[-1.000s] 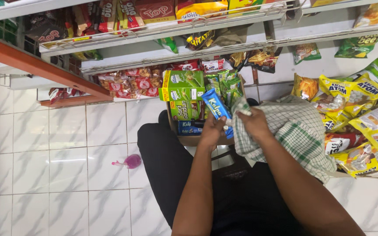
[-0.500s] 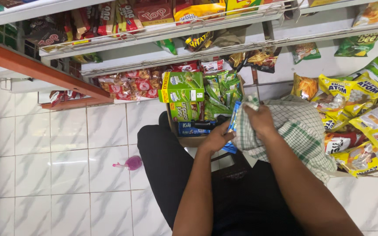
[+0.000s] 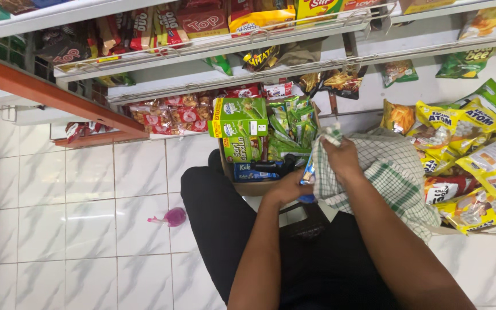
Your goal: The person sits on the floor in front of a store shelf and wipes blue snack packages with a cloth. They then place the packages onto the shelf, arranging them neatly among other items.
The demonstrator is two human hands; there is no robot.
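Note:
My left hand grips a blue snack packet just above my lap. My right hand presses a white and green checked cloth against that packet, and the cloth hides most of it. The cloth drapes to the right over my knee. Directly in front of my hands is a cardboard box with green packets and blue packets inside, and green cartons on its left side.
Wire-fronted shelves with snack boxes and packets run across the top. Yellow and green snack bags lie piled at the right. A small pink spray bottle lies on the white tiled floor at the left. An orange shelf edge juts out at upper left.
The blue packet was held up over the box; it has come down toward my lap, and the checked cloth in my right hand now wraps over it.

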